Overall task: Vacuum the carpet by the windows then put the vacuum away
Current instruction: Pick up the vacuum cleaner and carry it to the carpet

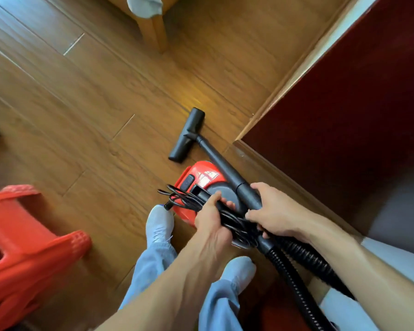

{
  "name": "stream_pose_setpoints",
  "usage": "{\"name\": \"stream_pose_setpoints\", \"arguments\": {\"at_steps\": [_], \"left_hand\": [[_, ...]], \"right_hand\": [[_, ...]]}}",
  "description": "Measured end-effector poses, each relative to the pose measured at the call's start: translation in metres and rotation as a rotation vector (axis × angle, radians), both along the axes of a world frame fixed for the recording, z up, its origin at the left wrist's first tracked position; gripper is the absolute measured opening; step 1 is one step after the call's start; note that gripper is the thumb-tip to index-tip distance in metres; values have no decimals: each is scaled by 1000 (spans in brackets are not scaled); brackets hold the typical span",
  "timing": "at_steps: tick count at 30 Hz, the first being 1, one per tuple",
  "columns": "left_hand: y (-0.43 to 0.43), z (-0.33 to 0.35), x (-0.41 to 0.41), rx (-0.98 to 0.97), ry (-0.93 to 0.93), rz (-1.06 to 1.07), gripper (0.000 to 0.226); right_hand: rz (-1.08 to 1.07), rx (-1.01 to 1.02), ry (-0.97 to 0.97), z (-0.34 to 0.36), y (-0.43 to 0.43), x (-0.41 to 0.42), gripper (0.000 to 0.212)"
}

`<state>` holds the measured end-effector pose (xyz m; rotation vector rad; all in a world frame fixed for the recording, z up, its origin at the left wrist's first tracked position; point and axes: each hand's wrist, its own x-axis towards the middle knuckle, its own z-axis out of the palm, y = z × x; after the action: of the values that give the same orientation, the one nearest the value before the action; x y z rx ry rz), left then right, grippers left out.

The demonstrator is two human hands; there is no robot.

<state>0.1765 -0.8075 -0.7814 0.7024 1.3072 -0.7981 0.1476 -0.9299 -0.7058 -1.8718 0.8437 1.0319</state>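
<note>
Nearest, the left hand (210, 217) is gripping a bundle of black power cord (179, 199), and the right hand (276, 211) is clasping the black plastic wand (225, 163). Over the brown wooden plank floor (81, 103), the small red canister vacuum cleaner (202, 176) is sitting directly beneath both hands, its flat black floor nozzle (187, 136) lying ahead.

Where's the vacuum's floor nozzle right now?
In the head view the black floor nozzle is at the wand's far end, over the wooden floor near centre frame, just beyond the red vacuum body and left of the dark red panel.
</note>
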Motion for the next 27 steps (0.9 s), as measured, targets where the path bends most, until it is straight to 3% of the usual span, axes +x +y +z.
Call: {"name": "stream_pose_setpoints", "arguments": {"at_steps": [9, 15, 18, 20, 23, 27], "left_hand": [[49, 158, 53, 10, 5, 115, 26], [74, 290, 104, -59, -124, 178, 32], [90, 359, 114, -126, -181, 266, 30], [99, 404, 115, -203, -247, 343, 23], [110, 466, 114, -303, -331, 425, 14], [127, 536, 103, -337, -462, 374, 16]], "right_hand": [[192, 50, -46, 184, 26, 69, 68], [463, -150, -139, 307, 47, 116, 70], [547, -257, -194, 373, 60, 133, 58], [552, -273, -249, 417, 68, 139, 49], [484, -190, -334, 478, 81, 139, 55], [701, -262, -438, 548, 98, 131, 47]]}}
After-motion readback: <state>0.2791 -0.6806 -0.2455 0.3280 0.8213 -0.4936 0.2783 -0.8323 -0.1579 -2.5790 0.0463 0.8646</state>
